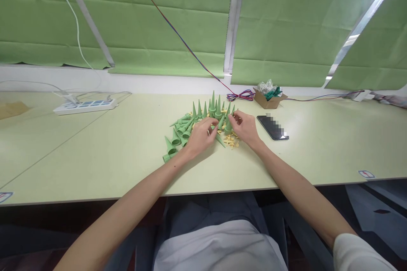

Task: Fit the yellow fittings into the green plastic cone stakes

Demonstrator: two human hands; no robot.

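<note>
My left hand (202, 136) is over the front of a pile of green plastic cones (185, 131), its thumb and forefinger curled toward each other. Whatever lies between those fingertips is too small to make out. Beside it, my right hand (245, 128) pinches an upright green cone (228, 123) at the pile's right side. Several more cones (213, 106) stand point-up behind the hands, while those on the left lie tilted or on their sides. Small yellow plastic pieces (231, 141) are scattered below my right hand, and a few show among the cones.
A black phone (270, 127) lies right of my hands. Behind it stands a small cardboard box (269, 100) with clear and green wrapping, next to a coiled red-and-blue cable (241, 95). At the left are a white power strip (85, 106) and brownish paper (12, 109). Green blinds (171, 29) hang behind.
</note>
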